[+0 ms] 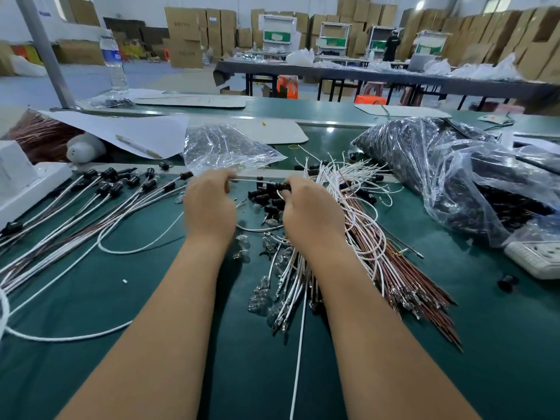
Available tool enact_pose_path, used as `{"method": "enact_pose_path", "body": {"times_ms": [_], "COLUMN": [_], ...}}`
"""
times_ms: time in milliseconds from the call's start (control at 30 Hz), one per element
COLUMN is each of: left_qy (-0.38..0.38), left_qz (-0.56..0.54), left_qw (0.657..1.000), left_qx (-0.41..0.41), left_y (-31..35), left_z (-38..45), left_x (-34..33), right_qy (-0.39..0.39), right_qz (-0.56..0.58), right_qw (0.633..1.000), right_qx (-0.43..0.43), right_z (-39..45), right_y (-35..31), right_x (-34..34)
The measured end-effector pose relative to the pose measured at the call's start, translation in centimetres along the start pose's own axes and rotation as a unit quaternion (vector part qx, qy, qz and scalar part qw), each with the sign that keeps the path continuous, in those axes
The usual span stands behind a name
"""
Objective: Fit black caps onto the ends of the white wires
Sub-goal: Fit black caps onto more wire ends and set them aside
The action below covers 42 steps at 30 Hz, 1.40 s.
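Between hands (257, 201) | thin wire (257, 179) taut (level) | black cap (280, 186) rightward

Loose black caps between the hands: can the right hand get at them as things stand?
Probably yes: the loose black caps lie uncovered on the mat beside the right hand, but it grips a cap and must let go first.

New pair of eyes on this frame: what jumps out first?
The two bare forearms running up the middle, with the left hand and right hand gripping a thin rod and a black cap between them. Next, the tangle of white wires and copper-coloured ones just right of the hands, and the fan of capped wires on the green mat at left. At far right sits a big clear bag of black caps.
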<state>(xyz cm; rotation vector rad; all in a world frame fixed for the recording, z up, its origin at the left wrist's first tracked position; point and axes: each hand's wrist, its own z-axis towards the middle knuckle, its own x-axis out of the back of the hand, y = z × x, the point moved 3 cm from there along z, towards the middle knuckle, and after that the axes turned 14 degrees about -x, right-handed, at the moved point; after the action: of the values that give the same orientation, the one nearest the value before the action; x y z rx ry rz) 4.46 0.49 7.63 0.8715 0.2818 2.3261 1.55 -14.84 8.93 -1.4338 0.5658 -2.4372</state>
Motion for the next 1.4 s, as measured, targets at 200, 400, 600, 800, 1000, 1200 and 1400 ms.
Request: {"method": "enact_pose_path", "body": {"times_ms": [200,400,600,800,1000,1200,1400], "left_qy": [-0.03,-0.076,-0.044,-0.012,-0.036,-0.055,-0.08], "left_qz": [0.013,-0.192,-0.318,-0.356,-0.36,-0.363,-0.376], "left_qw": [0.997,0.978,0.945,0.929,0.925,0.922,0.918], "left_qx": [-0.065,-0.017,0.053,0.103,0.119,0.124,0.096], "left_y": [1.2,3.4,3.3,2.4,2.2,2.0,2.1], "left_z": [-0.1,-0.5,-0.2,-0.2,-0.1,-0.1,-0.3], "left_x": [-0.2,-1.3,-0.8,-0.7,-0.8,-0.9,-1.0], "right_qy": [-0.01,-0.021,-0.023,0.006,0.048,0.009,-0.065], "right_qz": [0.035,0.114,0.21,0.268,0.312,0.342,0.398], "right_qw": [0.999,0.993,0.977,0.962,0.948,0.937,0.903], "right_qx": [0.001,-0.011,-0.035,-0.056,-0.051,-0.074,-0.151], "right_z": [0.1,0.3,0.4,0.6,0.7,0.8,1.1], "right_y": [0.1,0.1,0.2,0.8,1.0,0.8,1.1], "right_x": [0.1,0.2,0.5,0.4,0.8,0.4,0.2]}}
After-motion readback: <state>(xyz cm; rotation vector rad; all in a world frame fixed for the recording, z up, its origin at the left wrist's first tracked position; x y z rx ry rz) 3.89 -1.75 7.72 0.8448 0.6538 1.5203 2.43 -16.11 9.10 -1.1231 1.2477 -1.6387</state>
